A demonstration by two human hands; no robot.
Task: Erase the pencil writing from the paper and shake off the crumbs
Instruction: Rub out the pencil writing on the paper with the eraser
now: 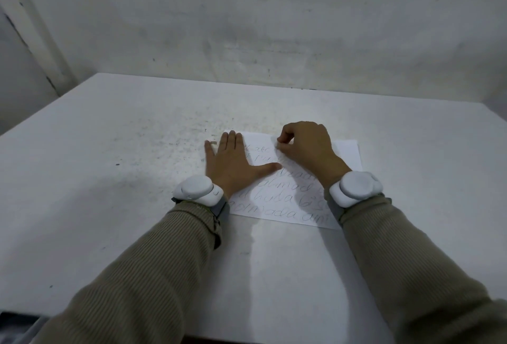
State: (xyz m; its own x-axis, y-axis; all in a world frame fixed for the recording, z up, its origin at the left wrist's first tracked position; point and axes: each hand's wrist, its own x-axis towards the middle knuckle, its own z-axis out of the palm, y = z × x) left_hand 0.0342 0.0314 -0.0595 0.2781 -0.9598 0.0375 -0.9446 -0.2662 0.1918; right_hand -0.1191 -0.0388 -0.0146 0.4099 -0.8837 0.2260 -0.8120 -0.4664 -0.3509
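left hand [233,164] lying flat, fingers spread, pressing the paper's left part | right hand [307,149] curling, pinching small pale eraser [279,145] against top pencil lines | paper [347,154] lying flat on white table [109,179]

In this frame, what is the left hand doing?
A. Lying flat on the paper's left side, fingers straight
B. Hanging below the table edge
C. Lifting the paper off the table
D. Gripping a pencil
A: the left hand lies palm down with straight fingers over the left edge of the paper, which lies flat on the table.
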